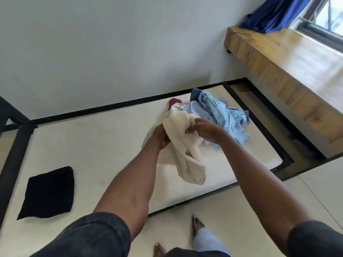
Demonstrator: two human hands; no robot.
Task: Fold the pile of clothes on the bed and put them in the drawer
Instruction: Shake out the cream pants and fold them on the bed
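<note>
Bed (92,145) with pale mattress, set against a white wall. Both hands grip a cream garment (182,145) above the mattress: left hand (162,135) clutching one side, right hand (202,130) pinching its upper edge. Unfolded pile of clothes (219,112) lies just behind; black folded item (49,192) rests well apart.

Left hand (161,137): fingers hidden behind cream garment (182,145). Pile of clothes (219,115): lower items covered, count unclear. Red item (174,102) mostly buried. Window (326,17) and blue curtain (274,13) cut off by frame edge.
</note>
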